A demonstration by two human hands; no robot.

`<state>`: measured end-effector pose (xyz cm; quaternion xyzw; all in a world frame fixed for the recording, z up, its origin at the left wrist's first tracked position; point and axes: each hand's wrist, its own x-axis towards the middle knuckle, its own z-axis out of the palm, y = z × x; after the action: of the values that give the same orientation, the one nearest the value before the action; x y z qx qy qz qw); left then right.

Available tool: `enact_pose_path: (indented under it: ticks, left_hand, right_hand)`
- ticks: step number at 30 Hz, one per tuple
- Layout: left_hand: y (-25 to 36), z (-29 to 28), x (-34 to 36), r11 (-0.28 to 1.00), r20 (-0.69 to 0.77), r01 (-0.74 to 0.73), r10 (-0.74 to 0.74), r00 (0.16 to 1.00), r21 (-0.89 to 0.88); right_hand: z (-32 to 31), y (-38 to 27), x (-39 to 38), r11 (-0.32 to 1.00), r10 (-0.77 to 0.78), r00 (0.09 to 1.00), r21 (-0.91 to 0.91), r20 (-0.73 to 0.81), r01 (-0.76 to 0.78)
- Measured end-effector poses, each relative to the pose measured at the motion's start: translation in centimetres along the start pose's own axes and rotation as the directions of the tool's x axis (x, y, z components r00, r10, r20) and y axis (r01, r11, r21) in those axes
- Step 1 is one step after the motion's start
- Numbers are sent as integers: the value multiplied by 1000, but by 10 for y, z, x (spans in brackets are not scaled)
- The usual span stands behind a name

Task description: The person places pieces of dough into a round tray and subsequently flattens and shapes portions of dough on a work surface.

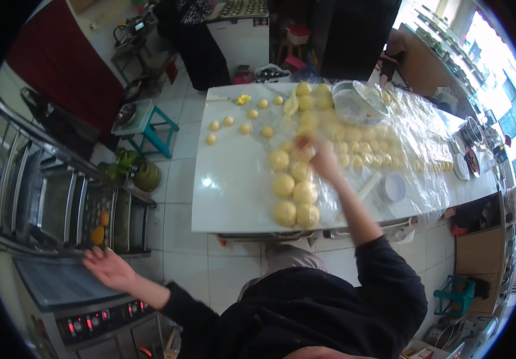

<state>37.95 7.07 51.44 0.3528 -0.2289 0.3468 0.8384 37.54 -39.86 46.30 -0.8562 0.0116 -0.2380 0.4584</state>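
My left hand (112,269) is stretched out to the left, fingers apart and holding nothing, above the dark top of an oven (54,281) and beside a metal tray rack (60,197). Over the table, my right hand (316,152) is smeared by motion, so its fingers and anything in them cannot be made out. Below and around it lie large yellow dough balls (283,185). To its right, rows of smaller dough balls (356,146) sit under clear plastic sheeting (416,173). Several small dough balls (244,128) are scattered at the table's far left.
The white table (228,197) stands before me. On it are a clear bowl (344,102), a white rolling pin (368,186) and a round white container (393,187). A teal stool (159,128) and green gas cylinders (146,175) stand left. Two other people are farther off.
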Motion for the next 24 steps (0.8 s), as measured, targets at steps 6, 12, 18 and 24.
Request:
enact_pose_path:
  ticks: [6, 12, 18, 24]
  left_hand:
    - [-66, 33, -39, 618, -157, 467, -487, 859, 632]
    - [-96, 42, -32, 543, -227, 625, -625, 747, 561]
    - [-139, 70, -23, 570, -47, 669, -744, 667, 476]
    - [-173, 77, -47, 282, 252, 951, -937, 244, 129]
  right_hand:
    - [-161, 197, 102, 550, -172, 811, -738, -559, -392]
    - [-176, 183, 108, 610, 366, 877, -631, -312, -479]
    - [-186, 171, 86, 817, -2, 721, -417, -693, -398]
    - [-5, 12, 28, 988, 4, 997, -156, -78, -16]
